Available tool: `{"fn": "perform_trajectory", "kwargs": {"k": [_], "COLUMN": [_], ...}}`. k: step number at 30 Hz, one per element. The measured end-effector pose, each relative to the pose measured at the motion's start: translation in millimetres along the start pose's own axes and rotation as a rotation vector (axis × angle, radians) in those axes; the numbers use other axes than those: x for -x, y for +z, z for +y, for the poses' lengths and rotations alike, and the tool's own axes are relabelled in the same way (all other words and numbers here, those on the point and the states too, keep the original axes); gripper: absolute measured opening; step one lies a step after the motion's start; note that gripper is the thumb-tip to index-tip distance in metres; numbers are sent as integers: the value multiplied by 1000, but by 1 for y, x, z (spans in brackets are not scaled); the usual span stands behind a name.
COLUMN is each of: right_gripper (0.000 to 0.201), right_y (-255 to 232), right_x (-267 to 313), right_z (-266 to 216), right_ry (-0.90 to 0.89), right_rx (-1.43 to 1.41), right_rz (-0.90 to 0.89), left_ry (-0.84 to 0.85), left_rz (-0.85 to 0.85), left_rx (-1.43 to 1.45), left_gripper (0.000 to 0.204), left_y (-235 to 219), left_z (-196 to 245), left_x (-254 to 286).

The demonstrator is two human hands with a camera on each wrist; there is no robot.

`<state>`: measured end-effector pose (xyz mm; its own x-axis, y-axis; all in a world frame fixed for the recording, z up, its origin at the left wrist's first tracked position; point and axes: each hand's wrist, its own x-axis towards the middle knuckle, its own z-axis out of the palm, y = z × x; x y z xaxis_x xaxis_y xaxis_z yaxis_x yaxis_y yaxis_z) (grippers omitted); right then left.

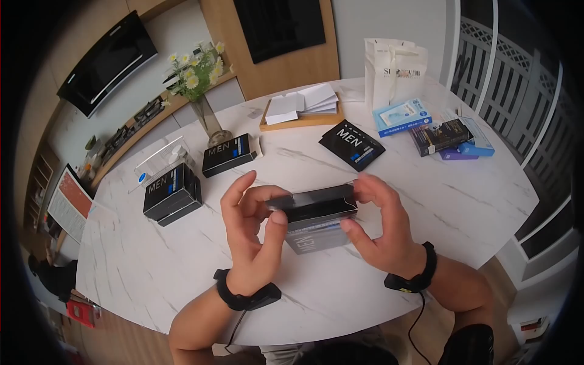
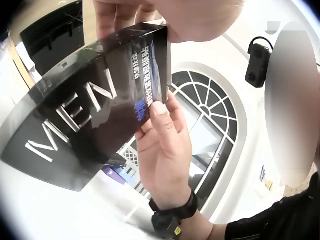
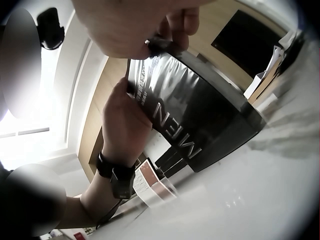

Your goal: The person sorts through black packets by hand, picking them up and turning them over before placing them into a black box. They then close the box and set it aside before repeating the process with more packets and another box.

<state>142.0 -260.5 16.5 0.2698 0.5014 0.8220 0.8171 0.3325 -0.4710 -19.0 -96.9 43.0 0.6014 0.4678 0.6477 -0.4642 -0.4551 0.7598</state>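
Note:
A black box marked MEN (image 1: 319, 234) is held up between both hands above the table's near middle, its top flap (image 1: 313, 198) raised. The left hand (image 1: 252, 237) grips its left end, thumb at the front edge and fingers behind. At the right end, the right hand (image 1: 389, 228) pinches the box with thumb in front and fingers at the flap. In the left wrist view the box (image 2: 75, 110) shows its lettered face, with the right hand (image 2: 165, 160) at its side. The right wrist view shows the box (image 3: 185, 105) and the left hand (image 3: 125, 125).
Stacked black boxes (image 1: 173, 193) and another black box (image 1: 228, 155) lie left, near a flower vase (image 1: 207, 115). Behind are a wooden tray (image 1: 301, 125) with papers and black MEN packets (image 1: 353, 146). A paper bag (image 1: 395, 73) and several small boxes (image 1: 441, 134) stand back right.

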Motion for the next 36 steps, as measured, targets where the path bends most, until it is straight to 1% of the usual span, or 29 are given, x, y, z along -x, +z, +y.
{"fn": "perform_trajectory", "kwargs": {"k": [1, 2, 4, 5, 8, 11, 14, 17, 20, 23, 32, 35, 36], "right_gripper": [66, 66, 61, 58, 47, 37, 33, 30, 27, 24, 23, 31, 35], "right_y": [5, 7, 1, -2, -6, -4, -3, -2, -2, -2, -3, -5, -4], "right_x": [2, 3, 2, 1, -3, -1, -2, -3, -4, -4, -3, -4, -2], "right_z": [1, 1, 1, 1, 6, 8, 6, 6, 3, 4, 4, 4, 4], "right_ry": [25, 49, -2, -28, -161, -158, -152, -146, -143, -125, -115, -115, -93], "right_rx": [-55, -111, 3, 60, 78, 57, 63, 55, 51, 31, 55, 95, 105], "right_rz": [41, 82, 6, -33, -40, -7, 7, 12, 11, 11, -6, -45, -43], "left_ry": [17, 119, 322, 310, 268, 277, 286, 312, 316, 349, 377, 352, 319], "left_rz": [-30, -96, -226, -181, -262, -259, -186, -256, -251, -251, -265, -260, -244], "left_rx": [-29, -108, -266, -229, -317, -294, -241, -338, -375, -372, -370, -370, -359], "left_gripper": [42, 40, 37, 27, 25, 22, 17, 30, 36, 26, 28, 30, 29], "left_y": [-6, -12, -20, -17, -24, -20, -15, -19, -17, -18, -18, -19, -18], "left_z": [-6, -11, -19, -19, -17, -16, -15, -14, -9, -10, -10, -12, -12], "left_x": [2, 0, -6, -5, -4, -1, -2, -5, -6, -8, -9, -8, -7]}}
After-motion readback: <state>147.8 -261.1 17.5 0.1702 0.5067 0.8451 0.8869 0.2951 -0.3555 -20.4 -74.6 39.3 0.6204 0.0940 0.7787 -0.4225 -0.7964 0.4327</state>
